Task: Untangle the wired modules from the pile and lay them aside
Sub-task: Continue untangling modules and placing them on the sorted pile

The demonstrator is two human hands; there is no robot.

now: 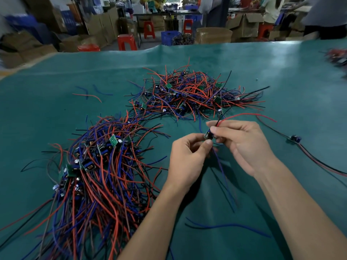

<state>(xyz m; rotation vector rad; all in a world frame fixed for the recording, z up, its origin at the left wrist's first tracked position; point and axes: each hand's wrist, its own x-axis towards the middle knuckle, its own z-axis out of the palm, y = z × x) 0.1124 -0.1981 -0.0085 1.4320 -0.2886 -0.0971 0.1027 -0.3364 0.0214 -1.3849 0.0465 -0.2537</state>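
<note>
Blue wired module between both hands — left hand, right hand pinching it.

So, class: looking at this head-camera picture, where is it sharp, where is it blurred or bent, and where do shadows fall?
Head view: the held module and both hands are sharp; the far workshop and the wires at the right edge smear; the wide lens bows the table's far edge; soft shadows lie under the forearms on the green mat.

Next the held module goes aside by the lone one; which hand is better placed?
Right, probably. The right hand already pinches the module and its red wire, and the lone module lies on its side. The left hand only steadies it, nearer the piles.
</note>
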